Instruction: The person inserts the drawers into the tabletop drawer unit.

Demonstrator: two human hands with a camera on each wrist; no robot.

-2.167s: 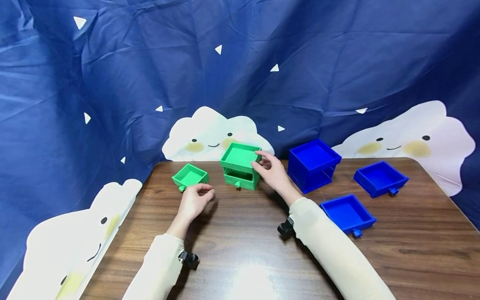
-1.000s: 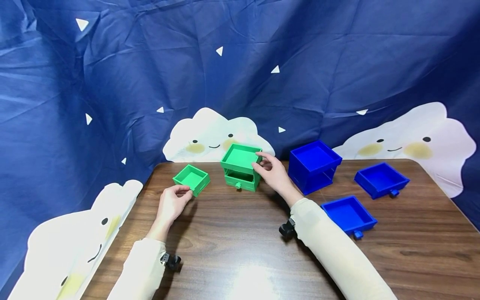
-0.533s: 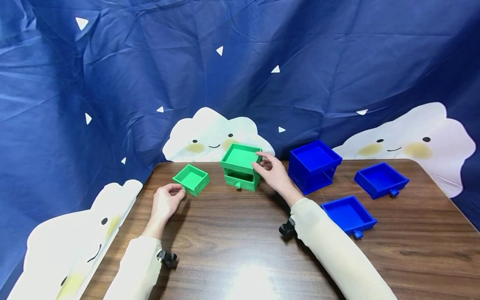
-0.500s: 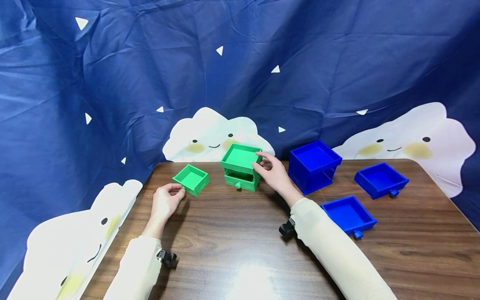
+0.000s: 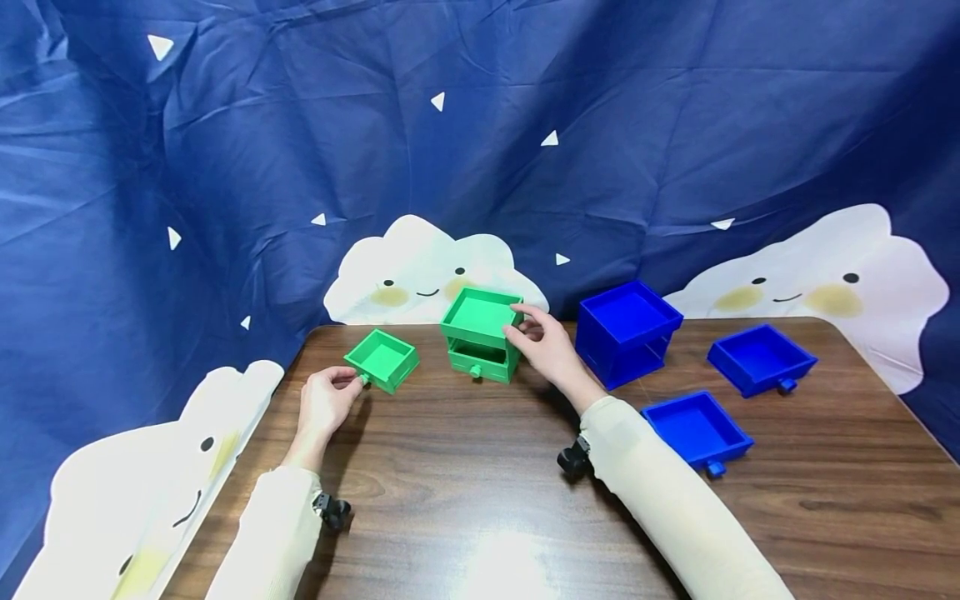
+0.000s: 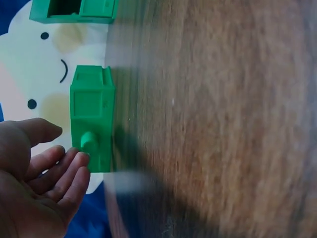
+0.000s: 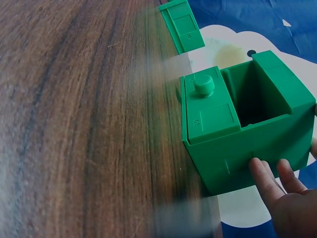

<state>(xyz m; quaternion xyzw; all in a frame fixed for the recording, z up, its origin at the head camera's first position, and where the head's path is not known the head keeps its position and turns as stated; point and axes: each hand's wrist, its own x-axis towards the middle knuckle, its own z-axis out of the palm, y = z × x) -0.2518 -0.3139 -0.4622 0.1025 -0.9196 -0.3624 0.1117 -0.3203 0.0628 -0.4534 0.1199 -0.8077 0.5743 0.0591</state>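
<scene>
Wood-grain tabletop (image 5: 465,467): two cabinets, three loose drawers directly on it.
Dark brown top, rounded far corners, bright glare spot near side; far edge, left to right in head view: green drawer (image 5: 382,360), open side up, knob toward near-left; green cabinet (image 5: 482,315), upright; blue cabinet (image 5: 628,321), upright, just beside it, not touching; right blue drawer (image 5: 762,357), open side up, knob toward near side; front blue drawer (image 5: 696,427), nearer the viewer, same facing, left corner partly hidden by sleeve (image 5: 660,492).

Green cabinet (image 5: 478,334) in every view
</scene>
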